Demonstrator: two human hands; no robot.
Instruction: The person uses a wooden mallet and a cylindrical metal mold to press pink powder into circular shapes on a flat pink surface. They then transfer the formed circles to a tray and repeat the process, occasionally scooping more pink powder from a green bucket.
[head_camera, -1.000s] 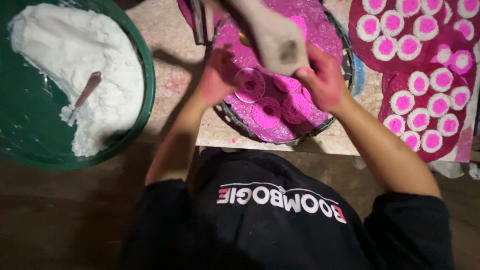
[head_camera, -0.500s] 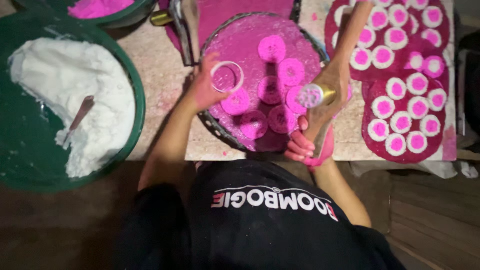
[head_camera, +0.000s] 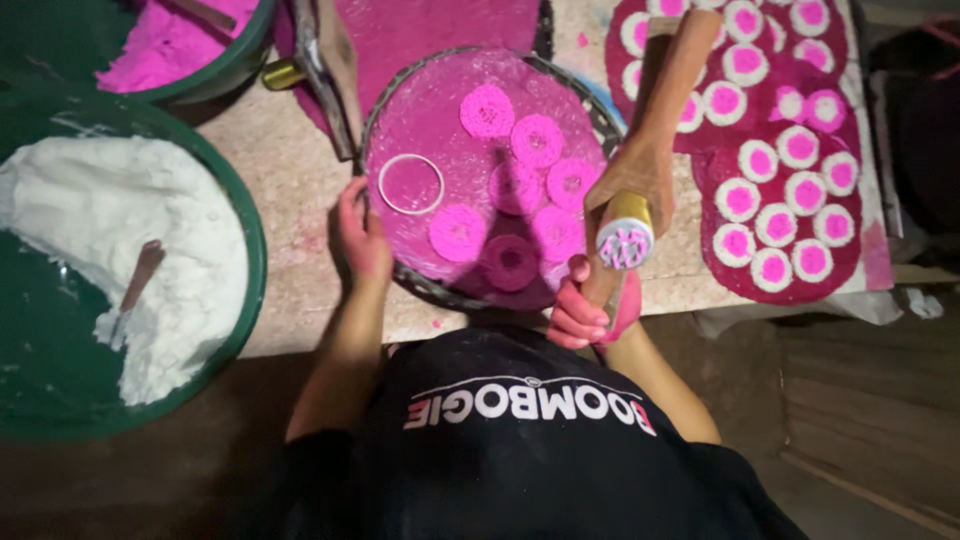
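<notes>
The round metal tray dusted with pink powder (head_camera: 420, 110) sits on a pale speckled worktop (head_camera: 290, 190), hemmed in on every side: a big green basin of white powder (head_camera: 250, 250) lies close on the left, a second green basin of pink powder (head_camera: 240, 50) stands at the upper left, and a dark red mat of white-and-pink discs (head_camera: 880, 240) fills the right. Only narrow strips of bare worktop show between them.

The left hand (head_camera: 360, 240) rests on the tray's near-left rim, fingers curled over the edge. The right hand (head_camera: 590, 310) is closed around a long wooden stamp with a brass collar (head_camera: 650, 160), held tilted above the tray's right rim, its round patterned face turned up and caked in pink.

On the tray lie several pressed pink discs (head_camera: 540, 140) in a loose cluster, some touching, and a thin white ring (head_camera: 411, 184) set apart on the left. The surroundings are dim, with dark wooden floor at lower right.
</notes>
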